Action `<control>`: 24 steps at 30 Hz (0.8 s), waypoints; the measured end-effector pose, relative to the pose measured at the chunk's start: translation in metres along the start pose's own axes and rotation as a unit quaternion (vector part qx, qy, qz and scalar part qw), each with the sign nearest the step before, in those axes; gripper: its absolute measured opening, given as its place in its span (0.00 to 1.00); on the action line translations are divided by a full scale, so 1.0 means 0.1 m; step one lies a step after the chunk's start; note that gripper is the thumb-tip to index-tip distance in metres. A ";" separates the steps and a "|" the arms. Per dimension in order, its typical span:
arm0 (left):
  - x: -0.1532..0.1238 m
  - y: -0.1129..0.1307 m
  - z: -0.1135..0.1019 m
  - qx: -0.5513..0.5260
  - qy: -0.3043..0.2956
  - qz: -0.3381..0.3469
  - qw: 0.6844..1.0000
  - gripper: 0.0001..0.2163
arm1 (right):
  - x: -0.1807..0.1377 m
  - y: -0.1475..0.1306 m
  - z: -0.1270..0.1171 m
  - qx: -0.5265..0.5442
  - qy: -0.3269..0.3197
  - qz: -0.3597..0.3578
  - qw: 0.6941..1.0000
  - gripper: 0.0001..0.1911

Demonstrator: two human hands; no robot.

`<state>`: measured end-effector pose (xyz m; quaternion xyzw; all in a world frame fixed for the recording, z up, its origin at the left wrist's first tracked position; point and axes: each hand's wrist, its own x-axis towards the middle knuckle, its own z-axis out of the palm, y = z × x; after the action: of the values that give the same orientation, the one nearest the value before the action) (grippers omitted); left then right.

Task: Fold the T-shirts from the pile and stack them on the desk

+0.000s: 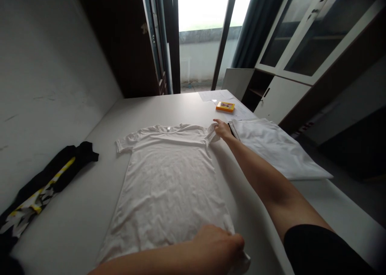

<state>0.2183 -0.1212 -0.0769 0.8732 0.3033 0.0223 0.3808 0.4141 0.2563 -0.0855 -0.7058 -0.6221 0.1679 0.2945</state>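
Observation:
A white short-sleeved T-shirt lies spread out with its neckline away from me and small wrinkles over its front. Crossing over the near end of the shirt, my left hand is closed on the right corner of the hem, and a bit of cloth sticks out past the fingers. At the far right, my right hand pinches the end of the right sleeve, its index finger pointing outward. The left sleeve lies loose on the table. My left forearm hides part of the hem.
Folded white cloth lies right of my right arm. A yellow-orange box rests on papers near the far edge of the white table. Black, yellow and white clothing lies along the left wall. Cabinets stand beyond, right.

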 end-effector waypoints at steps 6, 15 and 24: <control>-0.40 0.09 -0.17 -0.317 0.140 -0.140 0.928 0.17 | 0.04 -0.44 0.09 0.313 -0.078 0.086 0.942 0.23; -1.23 -0.18 0.04 -0.250 0.292 -0.187 0.904 0.10 | 0.05 -1.29 0.57 0.359 -0.059 0.103 0.926 0.20; -1.81 -0.44 0.15 -0.133 0.391 -0.208 0.887 0.17 | -0.13 -2.06 1.25 0.346 -0.082 0.038 0.934 0.18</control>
<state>0.0522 -0.2070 -0.0825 0.6517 0.5962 0.3228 0.3401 0.1758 0.2801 -0.0552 -0.5673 -0.5203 0.4407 0.4617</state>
